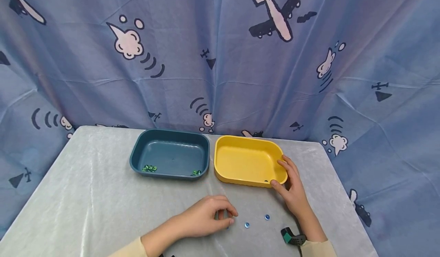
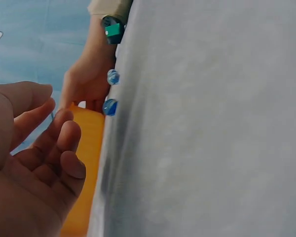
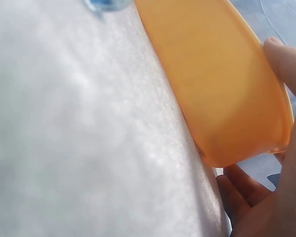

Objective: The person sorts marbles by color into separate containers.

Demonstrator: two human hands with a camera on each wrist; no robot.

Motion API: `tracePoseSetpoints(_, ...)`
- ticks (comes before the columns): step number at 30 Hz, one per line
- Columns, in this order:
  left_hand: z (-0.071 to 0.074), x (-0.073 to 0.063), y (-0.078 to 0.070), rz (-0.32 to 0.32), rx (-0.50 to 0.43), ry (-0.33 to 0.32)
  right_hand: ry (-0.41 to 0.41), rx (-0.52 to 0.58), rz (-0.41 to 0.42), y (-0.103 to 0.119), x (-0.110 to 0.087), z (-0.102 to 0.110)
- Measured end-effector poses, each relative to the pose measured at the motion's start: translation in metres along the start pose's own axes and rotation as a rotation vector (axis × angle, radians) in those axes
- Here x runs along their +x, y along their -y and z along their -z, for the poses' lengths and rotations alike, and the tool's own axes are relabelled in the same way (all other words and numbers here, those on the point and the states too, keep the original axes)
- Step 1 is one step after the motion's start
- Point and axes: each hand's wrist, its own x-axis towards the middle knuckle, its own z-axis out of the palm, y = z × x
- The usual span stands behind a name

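My left hand (image 1: 207,217) hovers low over the table with loosely bent fingers, to the left of two blue glass gems (image 1: 247,225). A sliver of blue peeps out just under its thumb. Nothing shows between the thumb and fingers (image 2: 71,136) in the left wrist view. At the front right corner of the yellow tray (image 1: 233,179), my right hand (image 1: 293,190) grips the rim, thumb (image 3: 285,61) on the near side and fingers round the right end. One small dark piece (image 1: 266,181) lies inside that tray by its near wall.
To the left of the yellow tray stands a dark teal tray (image 1: 172,154), with green gems (image 1: 149,168) in its two near corners. A grey-white cloth covers the table (image 1: 93,196). Behind it hangs a blue curtain (image 1: 178,58) printed with planes.
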Motion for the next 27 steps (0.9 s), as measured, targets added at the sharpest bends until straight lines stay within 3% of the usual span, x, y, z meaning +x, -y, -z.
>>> tracePoseSetpoints(8,-0.008,-0.006,0.008,-0.044,0.168,0.017,-0.004,0.007,0.003,0.001,0.0,0.001)
tracePoseSetpoints(27,-0.012,-0.012,0.019,-0.041,0.232,0.032,0.002,-0.007,0.001,0.0,0.0,0.0)
